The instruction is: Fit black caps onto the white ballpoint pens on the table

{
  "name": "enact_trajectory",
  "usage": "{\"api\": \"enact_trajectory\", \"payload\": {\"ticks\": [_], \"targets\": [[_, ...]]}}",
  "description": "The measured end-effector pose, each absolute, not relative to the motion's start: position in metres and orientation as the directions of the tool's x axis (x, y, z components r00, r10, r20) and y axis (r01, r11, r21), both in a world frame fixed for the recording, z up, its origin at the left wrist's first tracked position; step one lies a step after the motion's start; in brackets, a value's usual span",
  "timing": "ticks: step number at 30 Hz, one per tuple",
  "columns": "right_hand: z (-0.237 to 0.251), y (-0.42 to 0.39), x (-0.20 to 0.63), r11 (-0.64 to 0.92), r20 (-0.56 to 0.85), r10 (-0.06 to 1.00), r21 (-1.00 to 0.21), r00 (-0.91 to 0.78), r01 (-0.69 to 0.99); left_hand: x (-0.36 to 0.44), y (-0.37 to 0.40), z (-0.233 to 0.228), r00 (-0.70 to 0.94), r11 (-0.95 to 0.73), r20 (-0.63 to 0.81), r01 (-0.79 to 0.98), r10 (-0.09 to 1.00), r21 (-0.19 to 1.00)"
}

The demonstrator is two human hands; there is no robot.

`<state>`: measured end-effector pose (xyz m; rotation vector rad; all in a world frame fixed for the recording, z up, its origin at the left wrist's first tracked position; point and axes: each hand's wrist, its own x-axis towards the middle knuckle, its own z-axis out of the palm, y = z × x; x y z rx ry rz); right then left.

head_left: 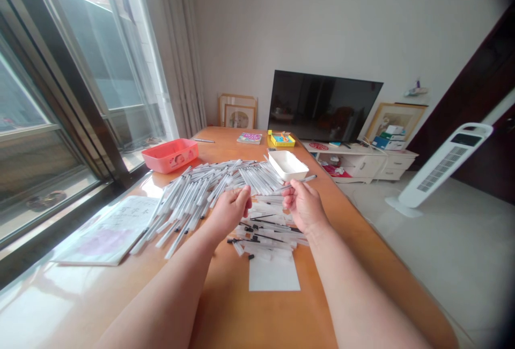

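Pinching pen [310, 178]: right hand [301, 204] | left hand [233, 206]: curled, grasp unclear | pen heap [195, 190]: beyond left hand

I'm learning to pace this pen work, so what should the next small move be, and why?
Probably bring the left hand across to the inner end of the pen. The right hand appears to pinch that pen, with its other end pointing away to the right. The left hand is close by but apart, fingers curled; whether they hold anything is hidden.
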<state>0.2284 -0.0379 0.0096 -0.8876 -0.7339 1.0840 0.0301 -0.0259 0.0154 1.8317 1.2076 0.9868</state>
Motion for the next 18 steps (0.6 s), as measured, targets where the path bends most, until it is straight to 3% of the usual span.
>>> {"api": "enact_trajectory", "payload": {"ticks": [3,6,14,18], "targets": [[0.006,-0.036,0.232,0.17,0.076,0.942,-0.948,0.328,-0.269,0.02,-0.014,0.006,0.214,-0.265,0.18,0.491,0.96,0.83],[0.003,-0.038,0.229,0.122,0.089,0.957,-0.987,0.276,-0.104,0.015,-0.005,-0.006,0.278,-0.333,0.201,0.597,0.939,0.73],[0.002,-0.043,0.223,0.138,0.145,0.985,-0.987,0.091,0.08,0.015,-0.005,-0.01,0.298,-0.34,0.191,0.609,0.935,0.716],[-0.002,-0.042,0.222,0.184,0.193,0.98,-0.969,0.042,0.163,0.016,-0.006,-0.007,0.299,-0.398,0.271,0.564,0.915,0.724]]}}
